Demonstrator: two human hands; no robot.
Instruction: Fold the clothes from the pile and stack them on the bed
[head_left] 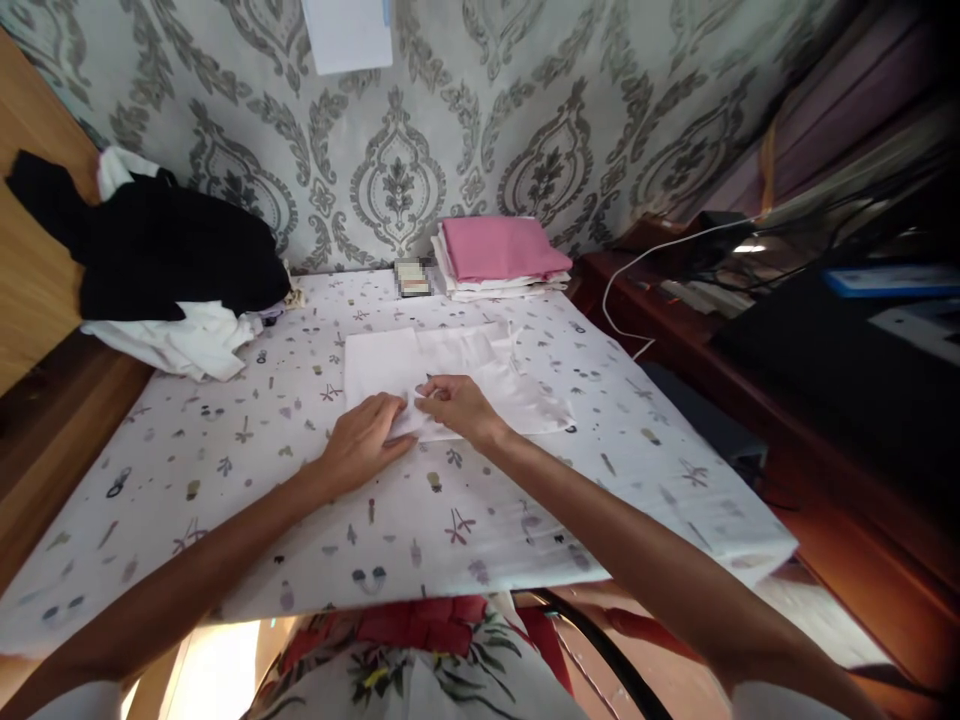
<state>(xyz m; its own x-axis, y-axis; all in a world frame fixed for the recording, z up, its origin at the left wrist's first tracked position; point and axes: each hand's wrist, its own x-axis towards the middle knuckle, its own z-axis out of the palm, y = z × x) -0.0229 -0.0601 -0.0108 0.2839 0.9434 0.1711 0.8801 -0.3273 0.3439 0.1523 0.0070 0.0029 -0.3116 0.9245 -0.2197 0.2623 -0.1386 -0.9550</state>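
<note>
A white cloth (379, 360), perhaps a garment, lies partly folded on the patterned tablecloth in front of me. Its left part is flat and squared, while its right part is loose and wrinkled. My left hand (365, 440) rests on the near left part of the cloth, with the thumb apart from the fingers and nothing gripped. Just right of it, my right hand (461, 408) has its fingers curled, thumb and index finger pinching at the white cloth. The fingertips partly hide the fabric between the hands.
A folded stack with a pink cloth (502, 248) on top stands by the wall, beside a small blurred box (413, 278). Black clothes (180, 245) and white clothes (180, 335) are heaped at left. A white cable (606, 290) hangs near the dark red furniture at right.
</note>
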